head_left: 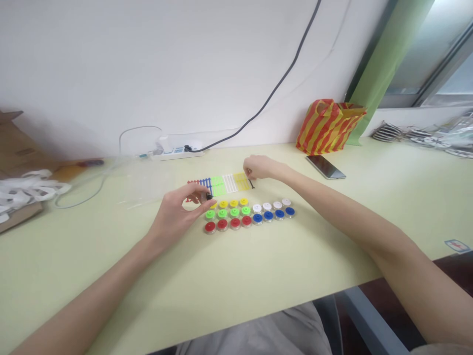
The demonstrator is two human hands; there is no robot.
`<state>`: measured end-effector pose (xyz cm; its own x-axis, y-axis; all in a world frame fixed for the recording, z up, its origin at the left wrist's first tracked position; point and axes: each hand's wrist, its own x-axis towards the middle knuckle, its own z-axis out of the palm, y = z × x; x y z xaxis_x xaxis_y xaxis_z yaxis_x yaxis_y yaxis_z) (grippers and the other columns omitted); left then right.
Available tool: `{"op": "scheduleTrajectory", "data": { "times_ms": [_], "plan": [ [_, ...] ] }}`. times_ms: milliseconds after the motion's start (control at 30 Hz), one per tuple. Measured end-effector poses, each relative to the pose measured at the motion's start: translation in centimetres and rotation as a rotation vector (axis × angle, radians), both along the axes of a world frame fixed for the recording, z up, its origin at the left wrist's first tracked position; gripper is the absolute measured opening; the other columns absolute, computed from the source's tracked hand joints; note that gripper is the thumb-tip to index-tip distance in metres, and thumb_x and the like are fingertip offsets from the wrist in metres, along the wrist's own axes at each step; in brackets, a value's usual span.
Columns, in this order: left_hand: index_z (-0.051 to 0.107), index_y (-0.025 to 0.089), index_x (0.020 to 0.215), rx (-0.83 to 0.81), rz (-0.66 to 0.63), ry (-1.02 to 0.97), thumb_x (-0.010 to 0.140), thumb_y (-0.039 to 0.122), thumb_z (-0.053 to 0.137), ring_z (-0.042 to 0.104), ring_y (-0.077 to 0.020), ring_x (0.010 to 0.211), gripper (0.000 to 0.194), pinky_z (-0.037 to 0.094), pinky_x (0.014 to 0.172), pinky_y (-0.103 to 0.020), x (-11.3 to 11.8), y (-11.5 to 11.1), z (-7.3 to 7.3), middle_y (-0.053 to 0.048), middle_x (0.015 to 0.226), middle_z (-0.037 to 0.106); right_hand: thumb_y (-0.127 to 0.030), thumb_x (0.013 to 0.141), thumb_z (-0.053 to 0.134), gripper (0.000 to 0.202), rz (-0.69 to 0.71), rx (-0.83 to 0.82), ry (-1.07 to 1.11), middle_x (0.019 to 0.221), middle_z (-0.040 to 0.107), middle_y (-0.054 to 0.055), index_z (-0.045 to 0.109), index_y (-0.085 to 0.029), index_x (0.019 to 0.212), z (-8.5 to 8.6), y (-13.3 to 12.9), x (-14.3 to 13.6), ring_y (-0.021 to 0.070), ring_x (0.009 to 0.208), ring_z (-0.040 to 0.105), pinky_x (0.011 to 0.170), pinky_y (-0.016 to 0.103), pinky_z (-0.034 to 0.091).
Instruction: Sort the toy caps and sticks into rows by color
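Observation:
My left hand (177, 207) is closed, with thumb and fingertips pinching a small clear piece with a black cap (209, 196). It hovers over the left end of a yellow-capped row (233, 203). My right hand (256, 167) has its fingers pinched together at the upper end of a thin black stick (252, 184); what lies between the fingertips is hidden. Left of that stick lie yellow sticks (242, 182), white sticks (229, 183), green sticks (219, 186), blue sticks (205, 184) and red sticks (190, 183), the red partly covered by my left hand.
Nearer me sit clear round pieces with green caps (234, 212), red caps (235, 223), white caps (267, 207) and blue caps (268, 215). A phone (325, 166), a striped bag (328, 127) and a power strip (177, 152) stand farther back. A black cable (273, 91) crosses the wall.

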<state>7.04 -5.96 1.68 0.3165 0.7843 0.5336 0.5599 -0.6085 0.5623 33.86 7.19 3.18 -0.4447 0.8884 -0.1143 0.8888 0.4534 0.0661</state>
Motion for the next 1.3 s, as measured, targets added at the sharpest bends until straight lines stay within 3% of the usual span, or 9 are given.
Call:
{"op": "scheduleTrajectory", "data": {
  "times_ms": [467, 1067, 1300],
  "plan": [
    [0.07, 0.023, 0.096, -0.005, 0.0, 0.019, 0.088, 0.046, 0.072, 0.066, -0.0173, 0.074, 0.024, 0.054, 0.076, -0.033, -0.05, 0.03, -0.07, 0.0, 0.083, 0.071, -0.013, 0.078, 0.071, 0.029, -0.005, -0.005, -0.001, 0.106, 0.08, 0.014, 0.082, -0.015, 0.105, 0.09, 0.0, -0.07, 0.0237, 0.089, 0.073, 0.071, 0.028, 0.047],
    [0.071, 0.023, 0.097, -0.016, 0.002, 0.024, 0.089, 0.044, 0.072, 0.065, -0.0169, 0.075, 0.022, 0.053, 0.075, -0.031, -0.11, 0.0, -0.07, 0.001, 0.082, 0.071, -0.01, 0.078, 0.069, 0.026, 0.011, 0.003, 0.011, 0.104, 0.079, 0.013, 0.08, -0.014, 0.101, 0.14, -0.18, -0.11, 0.0229, 0.087, 0.072, 0.062, 0.026, 0.043],
    [0.07, 0.023, 0.095, -0.024, 0.016, 0.028, 0.087, 0.047, 0.073, 0.067, -0.0181, 0.075, 0.026, 0.054, 0.075, -0.033, 0.02, -0.06, 0.03, 0.0, 0.082, 0.072, -0.012, 0.079, 0.071, 0.029, 0.007, 0.001, 0.011, 0.109, 0.079, 0.013, 0.081, -0.016, 0.106, 0.04, -0.04, -0.11, 0.0232, 0.091, 0.072, 0.071, 0.027, 0.047]
  ]
}}
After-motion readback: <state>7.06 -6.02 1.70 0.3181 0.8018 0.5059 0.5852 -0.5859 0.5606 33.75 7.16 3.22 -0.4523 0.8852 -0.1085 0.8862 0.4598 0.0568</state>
